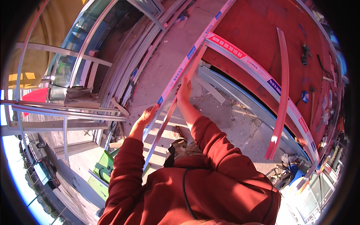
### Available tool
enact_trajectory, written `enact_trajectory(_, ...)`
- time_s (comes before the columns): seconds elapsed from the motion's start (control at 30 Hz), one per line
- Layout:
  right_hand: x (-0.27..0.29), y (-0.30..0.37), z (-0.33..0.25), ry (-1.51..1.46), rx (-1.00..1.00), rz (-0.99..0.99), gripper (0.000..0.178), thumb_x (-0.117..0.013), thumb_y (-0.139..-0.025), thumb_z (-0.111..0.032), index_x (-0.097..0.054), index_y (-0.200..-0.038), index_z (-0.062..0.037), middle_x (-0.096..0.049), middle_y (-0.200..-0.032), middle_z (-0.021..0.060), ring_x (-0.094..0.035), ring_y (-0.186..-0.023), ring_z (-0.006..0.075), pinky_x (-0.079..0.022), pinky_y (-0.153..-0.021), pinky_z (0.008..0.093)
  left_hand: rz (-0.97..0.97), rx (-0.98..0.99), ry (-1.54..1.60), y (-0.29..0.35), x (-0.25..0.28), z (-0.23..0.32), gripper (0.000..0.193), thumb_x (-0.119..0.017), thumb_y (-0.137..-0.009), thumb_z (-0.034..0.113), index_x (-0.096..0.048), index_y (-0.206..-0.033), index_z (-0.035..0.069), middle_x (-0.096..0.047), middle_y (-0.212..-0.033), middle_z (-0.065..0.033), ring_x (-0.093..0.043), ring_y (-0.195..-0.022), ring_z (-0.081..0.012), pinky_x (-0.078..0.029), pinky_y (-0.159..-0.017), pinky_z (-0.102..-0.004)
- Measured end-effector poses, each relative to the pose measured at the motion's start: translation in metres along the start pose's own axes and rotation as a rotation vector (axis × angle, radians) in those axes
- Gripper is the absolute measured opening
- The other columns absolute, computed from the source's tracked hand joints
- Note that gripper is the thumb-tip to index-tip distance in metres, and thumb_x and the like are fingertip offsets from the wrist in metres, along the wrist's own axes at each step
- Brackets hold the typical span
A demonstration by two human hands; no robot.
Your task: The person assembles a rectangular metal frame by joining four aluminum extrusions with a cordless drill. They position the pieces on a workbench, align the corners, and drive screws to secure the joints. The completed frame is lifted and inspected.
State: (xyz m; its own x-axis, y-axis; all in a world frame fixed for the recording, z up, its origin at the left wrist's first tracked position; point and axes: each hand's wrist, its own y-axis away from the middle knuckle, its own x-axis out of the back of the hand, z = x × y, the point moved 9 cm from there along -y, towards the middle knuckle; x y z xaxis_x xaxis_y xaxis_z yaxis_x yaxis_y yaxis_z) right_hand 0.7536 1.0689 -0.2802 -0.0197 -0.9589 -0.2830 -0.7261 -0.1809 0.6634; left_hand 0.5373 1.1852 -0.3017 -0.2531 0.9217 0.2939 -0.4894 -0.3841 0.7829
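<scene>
Left hand [147, 115] and right hand [183, 90] curled firmly round the long bar [187, 60]: stiff-looking, probably light, perhaps slick; wider-spaced holds seemed steadier!

**Sunlight striping a cluttered work area**

A broad red worktable [258, 18] is catching the light on its scuffed top. Left of the worktable, a grey floor [159, 63] is stretching out, bands of sun and shadow crossing it. Farther left of the worktable, glass panes [77, 37] are standing in metal framing; well beyond, vehicles [51, 178] are standing outdoors beside a glaring sky [12, 157].
</scene>
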Motion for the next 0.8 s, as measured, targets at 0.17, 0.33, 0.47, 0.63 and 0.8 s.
enact_trajectory(0.17, 0.002, -0.008, 0.010, -0.041, -0.002, 0.012, 0.042, -0.057, -0.093, -0.049, -0.056, -0.106, -0.0101, -0.038, -0.064, -0.0067, -0.036, -0.049, 0.0034, -0.028, -0.043, 0.0222, -0.026, -0.027, 0.036, 0.010, -0.002, 0.014, 0.081, -0.045, -0.088, 0.071, -0.061, -0.120, -0.002, -0.062, -0.107, -0.0107, -0.052, -0.103, -0.0189, -0.041, -0.093, -0.0353)
enact_trajectory(0.33, -0.002, -0.005, 0.009, -0.056, 0.003, 0.013, 0.040, -0.058, -0.093, -0.049, -0.055, -0.106, -0.0112, -0.039, -0.063, -0.0070, -0.036, -0.047, 0.0033, -0.028, -0.041, 0.0217, -0.042, -0.077, 0.050, 0.011, 0.000, 0.016, 0.079, -0.046, -0.089, 0.068, -0.061, -0.121, -0.002, -0.061, -0.109, -0.0105, -0.052, -0.104, -0.0184, -0.041, -0.094, -0.0353)
enact_trajectory(0.47, -0.003, -0.006, 0.008, -0.077, 0.005, 0.004, 0.039, -0.058, -0.093, -0.048, -0.055, -0.107, -0.0121, -0.039, -0.062, -0.0074, -0.035, -0.045, 0.0035, -0.027, -0.040, 0.0217, -0.022, -0.084, 0.037, 0.014, 0.000, 0.022, 0.078, -0.045, -0.090, 0.067, -0.061, -0.118, -0.004, -0.061, -0.107, -0.0100, -0.051, -0.101, -0.0177, -0.042, -0.091, -0.0357)
enact_trajectory(0.63, -0.002, -0.013, 0.004, 0.032, -0.010, -0.003, 0.046, -0.054, -0.091, -0.056, -0.054, -0.106, -0.0126, -0.044, -0.072, -0.0034, -0.046, -0.057, 0.0080, -0.039, -0.046, 0.0257, -0.125, -0.030, 0.039, 0.013, -0.002, 0.016, 0.080, -0.045, -0.087, 0.072, -0.059, -0.123, 0.001, -0.060, -0.106, -0.0065, -0.050, -0.099, -0.0160, -0.040, -0.090, -0.0331)
enact_trajectory(0.8, -0.001, -0.005, 0.000, -0.046, -0.135, 0.016, 0.056, -0.052, -0.090, -0.061, -0.057, -0.113, -0.0106, -0.056, -0.086, -0.0003, -0.057, -0.074, 0.0145, -0.049, -0.062, 0.0326, -0.197, -0.028, 0.194, 0.014, -0.010, 0.016, 0.080, -0.044, -0.087, 0.073, -0.062, -0.114, 0.000, -0.061, -0.100, -0.0098, -0.053, -0.094, -0.0190, -0.041, -0.090, -0.0361)
